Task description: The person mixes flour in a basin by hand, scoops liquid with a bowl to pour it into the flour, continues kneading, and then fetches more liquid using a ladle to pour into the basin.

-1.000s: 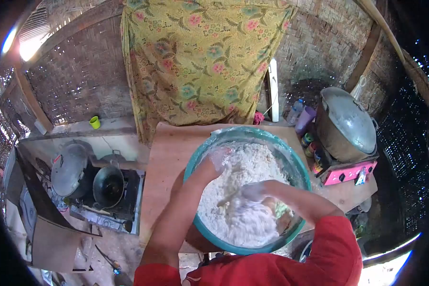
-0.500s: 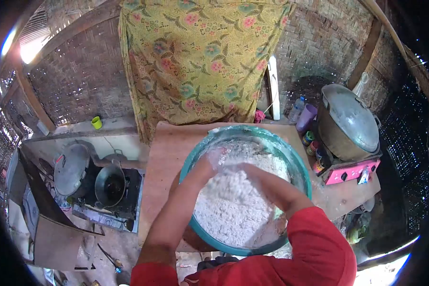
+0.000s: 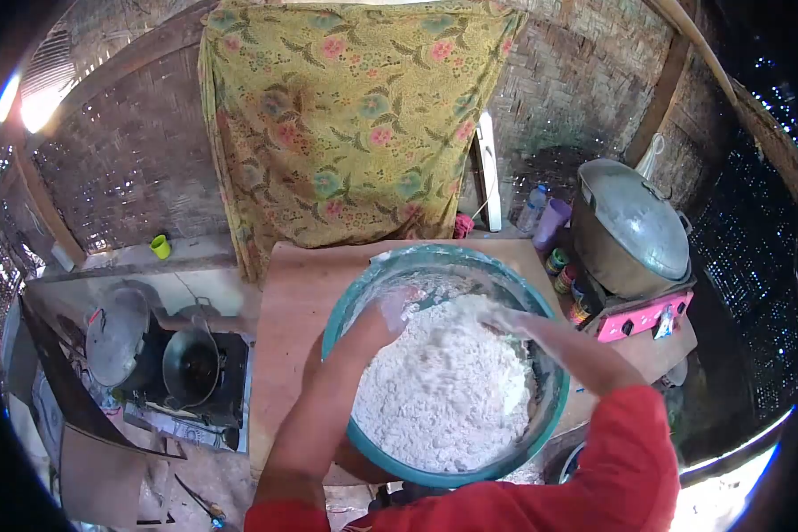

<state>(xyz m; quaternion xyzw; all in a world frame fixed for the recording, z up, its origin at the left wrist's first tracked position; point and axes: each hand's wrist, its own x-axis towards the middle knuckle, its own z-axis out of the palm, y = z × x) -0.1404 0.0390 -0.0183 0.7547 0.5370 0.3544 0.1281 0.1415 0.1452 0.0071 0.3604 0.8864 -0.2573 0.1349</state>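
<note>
A large teal basin (image 3: 562,390) holds a heap of white, crumbly, flour-like powder (image 3: 443,390). My left hand (image 3: 394,312), dusted white, is inside the basin at its far left, against the powder; its fingers are partly hidden. On the far right side of the heap, my right hand (image 3: 504,319) is coated in powder and smeared by motion, so its fingers do not show clearly. Both forearms reach in over the near rim from red sleeves.
The basin stands on a wooden table (image 3: 284,355). To the right, a big lidded pot (image 3: 625,239) sits on a pink stove (image 3: 643,319), with small cans (image 3: 566,279) beside it. At left are a wok (image 3: 191,368) and a lidded pot (image 3: 115,337). A floral cloth (image 3: 355,124) hangs behind.
My right hand has moved from the middle of the powder to the right, its elbow swinging outward. The powder now heaps higher in the centre. My left hand stays at the far left.
</note>
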